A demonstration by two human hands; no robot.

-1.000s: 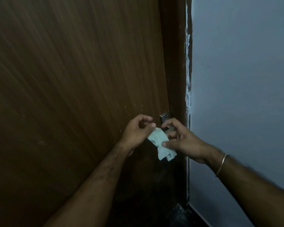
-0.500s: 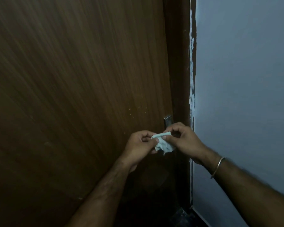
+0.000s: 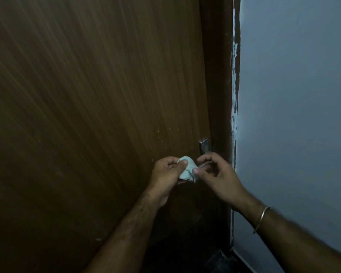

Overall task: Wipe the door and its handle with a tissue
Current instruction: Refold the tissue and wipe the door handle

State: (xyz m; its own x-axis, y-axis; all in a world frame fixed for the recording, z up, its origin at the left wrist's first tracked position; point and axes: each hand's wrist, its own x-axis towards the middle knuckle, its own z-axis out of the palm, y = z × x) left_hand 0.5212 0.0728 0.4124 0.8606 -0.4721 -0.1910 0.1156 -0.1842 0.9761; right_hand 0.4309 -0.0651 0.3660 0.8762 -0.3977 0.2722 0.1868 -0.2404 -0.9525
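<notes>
Both hands pinch crumpled tissue (image 3: 187, 170) just below door handle (image 3: 204, 147), left hand (image 3: 168, 174), right hand (image 3: 220, 177), brown door (image 3: 96, 115)

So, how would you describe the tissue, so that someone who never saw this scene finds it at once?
Start at the big brown wooden door and go to its right edge, where the metal handle plate sits. Just below and left of it, the left hand and right hand meet. The tissue is the small crumpled pale wad pinched between them, the only light thing against the dark wood.
</notes>
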